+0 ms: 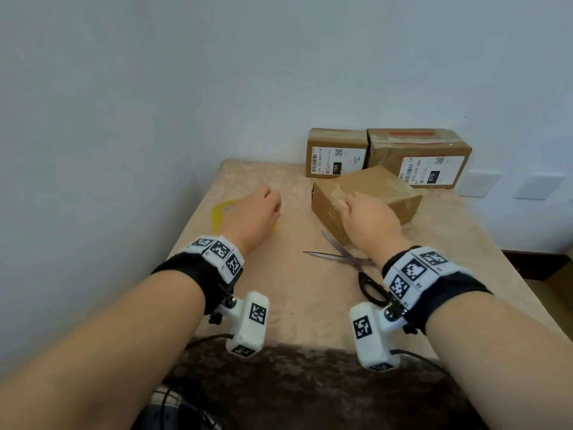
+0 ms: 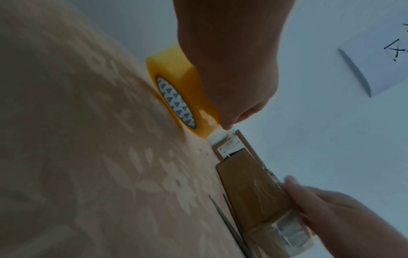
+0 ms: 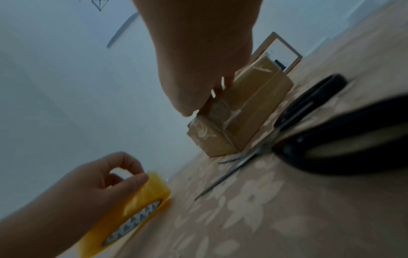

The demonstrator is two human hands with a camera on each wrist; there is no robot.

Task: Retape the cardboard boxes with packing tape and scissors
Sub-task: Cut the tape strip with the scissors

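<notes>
A yellow packing tape roll (image 2: 183, 90) stands on edge on the beige patterned table (image 1: 279, 290). My left hand (image 1: 274, 212) curls over its top, thumb and fingers holding its rim (image 3: 141, 197). The roll is mostly hidden behind that hand in the head view. To the right lies a small brown cardboard box (image 1: 369, 184), skewed, with old clear tape on its end (image 3: 205, 132). My right hand (image 1: 356, 209) grips this box from above, thumb at the near end. Scissors (image 1: 344, 254) with black handles lie open just in front of the box, under my right wrist.
Two more labelled cardboard boxes, one smaller (image 1: 336, 153) and one larger (image 1: 418, 156), stand side by side at the table's back against the white wall. The table's left edge runs close to the tape roll. A dark patterned cloth (image 1: 310, 383) covers the near end.
</notes>
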